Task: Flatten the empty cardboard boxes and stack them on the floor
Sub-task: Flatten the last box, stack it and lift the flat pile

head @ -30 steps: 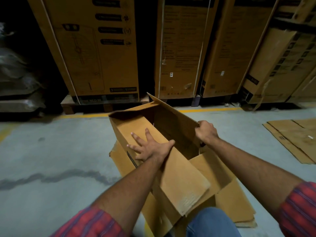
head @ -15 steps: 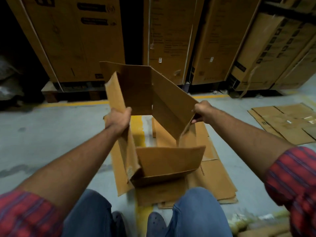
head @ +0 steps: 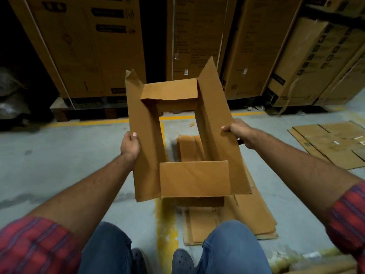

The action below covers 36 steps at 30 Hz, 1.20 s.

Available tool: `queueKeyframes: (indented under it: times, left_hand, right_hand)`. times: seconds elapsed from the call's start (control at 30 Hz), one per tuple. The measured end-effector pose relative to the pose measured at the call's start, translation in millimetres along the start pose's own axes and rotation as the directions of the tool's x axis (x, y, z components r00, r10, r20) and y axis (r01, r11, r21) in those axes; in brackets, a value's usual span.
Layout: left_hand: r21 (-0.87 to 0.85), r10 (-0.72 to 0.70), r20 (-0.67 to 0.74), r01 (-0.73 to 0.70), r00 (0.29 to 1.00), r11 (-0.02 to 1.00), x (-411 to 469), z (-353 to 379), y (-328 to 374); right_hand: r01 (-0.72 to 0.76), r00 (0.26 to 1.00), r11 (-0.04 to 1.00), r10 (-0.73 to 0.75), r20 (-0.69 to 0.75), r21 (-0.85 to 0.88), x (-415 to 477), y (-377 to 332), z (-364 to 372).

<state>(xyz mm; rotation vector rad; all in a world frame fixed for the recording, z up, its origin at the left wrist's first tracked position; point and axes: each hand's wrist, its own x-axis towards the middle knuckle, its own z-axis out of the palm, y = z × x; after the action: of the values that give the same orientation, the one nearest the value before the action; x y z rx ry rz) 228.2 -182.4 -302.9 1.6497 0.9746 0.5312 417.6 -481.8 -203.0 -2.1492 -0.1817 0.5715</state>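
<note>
**A:** Step in hand, as I judge it: collapse. You hold the box [head: 194, 178] in the air at centre view, above the stack [head: 254, 218] on the floor [head: 59, 155]. Both of its ends are open, and the floor shows through the middle. It is not yet flat.

**B:** Hands. Your left hand [head: 130, 145] grips the 9 o'clock edge, thumb on top and fingers curled under. Your right hand [head: 240, 133] clamps the 3 o'clock edge the same way, thumb over the board. Its fingers are mostly hidden beneath.

**A:** Shape: a rectangular tube with four flaps spread out. The long flaps sit at 9 and 3, the short ones at 12 and 6. Next move, my reading: you press opposite corners toward each other so the walls fold along their scores. Then you lower the sheet square onto the stack at 5 o'clock.

**B:** Material: plain brown corrugated board, matte and unprinted on the faces shown. The 6 o'clock flap carries a diagonal crease. The tip of the long flap at 11 o'clock looks bent. I expect it to be light, stiff across the flutes and willing at the scores.

**A:** The stack is the same board in several layers with uneven edges. It lies just beside the yellow line [head: 166, 224].

**B:** The floor is grey concrete, smooth and stained. More flat sheets [head: 331, 143] lie at 3 o'clock, well apart. Tall printed cartons [head: 98, 46] stand at 12.
</note>
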Motion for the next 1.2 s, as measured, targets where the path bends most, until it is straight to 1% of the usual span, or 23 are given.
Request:
queueKeyframes:
  times: [0.07, 0.17, 0.27, 0.37, 0.47, 0.5, 0.53, 0.57, 0.6, 0.63, 0.67, 0.7, 0.73, 0.77, 0.83, 0.87, 0.9, 0.93, 0.97, 1.03, 1.07, 1.17, 1.2]
  left_hand:
    - [-0.029, -0.006, -0.007, 0.006, 1.000, 1.000, 2.9, -5.3, -3.0]
    - [-0.011, -0.011, -0.023, 0.011, 1.000, 1.000, 7.0, -11.6, -5.5]
    - [0.052, -0.002, -0.066, 0.006, 0.998, 0.999, 9.8, -15.8, -5.6]
    - [0.143, 0.006, -0.128, 0.013, 0.992, 0.990, 10.7, -19.5, -12.8]
    - [0.226, 0.084, -0.102, -0.059, 0.991, 0.972, 1.9, -19.6, -30.8]
    - [0.290, 0.130, -0.082, -0.101, 0.988, 0.951, -4.1, -17.9, -36.6]
    - [0.400, 0.202, -0.066, -0.160, 0.977, 0.903, -11.8, -15.9, -41.9]
    - [0.529, 0.306, -0.014, -0.253, 0.952, 0.810, -19.3, -13.3, -46.8]
    - [0.597, 0.394, 0.134, -0.391, 0.909, 0.700, -25.8, -9.7, -53.0]
    - [0.554, 0.434, 0.348, -0.556, 0.831, 0.620, -34.0, -5.8, -55.5]
    - [0.439, 0.393, 0.556, -0.660, 0.732, 0.609, -43.9, -0.8, -55.3]
    - [0.335, 0.300, 0.700, -0.669, 0.648, 0.663, -53.9, 3.7, -56.1]
    - [0.286, 0.218, 0.776, -0.637, 0.592, 0.715, -64.6, 7.8, -55.5]
    - [0.268, 0.201, 0.794, -0.627, 0.574, 0.731, -73.8, 11.0, -54.7]
    - [0.235, 0.236, 0.798, -0.647, 0.554, 0.725, -83.4, 17.8, -61.4]
    - [0.207, 0.194, 0.832, -0.614, 0.521, 0.762, -87.6, 20.6, -66.3]
    - [0.164, 0.147, 0.863, -0.544, 0.483, 0.823, -93.6, 21.3, -69.0]
    - [0.132, 0.110, 0.874, -0.449, 0.473, 0.884, -97.6, 21.7, -72.9]
    - [0.110, 0.073, 0.863, -0.327, 0.499, 0.938, -101.6, 22.3, -72.7]
    - [0.082, 0.002, 0.810, -0.117, 0.586, 0.990, -98.0, 29.0, -70.9]
    - [0.079, -0.018, 0.790, -0.073, 0.613, 0.994, -91.2, 34.1, -66.3]
    - [0.162, -0.019, 0.728, -0.144, 0.685, 0.976, -65.4, 47.0, -33.9]
    - [0.149, 0.024, 0.683, -0.172, 0.730, 0.974, -56.7, 54.1, -21.4]
  right_hand:
    - [0.026, 0.999, 1.000, -0.026, 0.027, 0.005, 0.2, -2.5, -1.0]
    - [0.026, 0.999, 0.999, -0.027, 0.042, 0.025, 0.0, -3.1, -2.1]
    - [0.017, 0.999, 0.998, -0.019, 0.034, 0.068, 1.0, 1.4, -0.5]
    - [0.014, 0.998, 0.986, -0.023, 0.058, 0.164, -1.5, 7.3, 2.5]
    - [0.027, 0.997, 0.963, -0.047, 0.068, 0.269, -4.5, 8.7, 9.7]
    - [0.044, 0.996, 0.953, -0.067, 0.065, 0.299, -5.6, 7.5, 12.2]
    - [0.061, 0.995, 0.946, -0.083, 0.057, 0.318, -7.0, 5.8, 14.0]
    - [0.070, 0.995, 0.942, -0.091, 0.050, 0.329, -8.2, 4.3, 15.2]
    - [0.077, 0.994, 0.940, -0.096, 0.042, 0.333, -8.4, 3.5, 15.9]
    - [0.080, 0.994, 0.939, -0.099, 0.039, 0.333, -9.2, 3.0, 16.6]
    - [0.088, 0.994, 0.941, -0.105, 0.035, 0.328, -9.6, 2.6, 17.2]
    - [0.098, 0.993, 0.942, -0.112, 0.024, 0.322, -10.3, 2.7, 17.8]
    - [0.115, 0.992, 0.941, -0.122, 0.004, 0.318, -10.0, 3.4, 18.8]
    - [0.131, 0.991, 0.938, -0.131, -0.023, 0.322, -9.6, 4.6, 19.4]
    - [0.162, 0.986, 0.926, -0.137, -0.094, 0.342, -9.3, 7.7, 19.3]
    - [0.172, 0.983, 0.920, -0.136, -0.125, 0.353, -8.1, 9.6, 18.5]
    - [0.179, 0.980, 0.912, -0.133, -0.147, 0.368, -7.7, 10.4, 17.6]
    - [0.183, 0.979, 0.904, -0.130, -0.159, 0.386, -7.5, 10.1, 16.8]
    - [0.188, 0.978, 0.897, -0.132, -0.163, 0.401, -7.9, 9.1, 16.1]
    - [0.208, 0.975, 0.887, -0.155, -0.159, 0.413, -10.9, 4.9, 17.1]
    - [0.226, 0.972, 0.884, -0.177, -0.155, 0.408, -13.7, 2.3, 18.9]
    - [0.264, 0.963, 0.903, -0.230, -0.138, 0.339, -23.9, -3.8, 28.6]
    - [0.271, 0.962, 0.911, -0.241, -0.131, 0.310, -26.0, -4.3, 32.9]
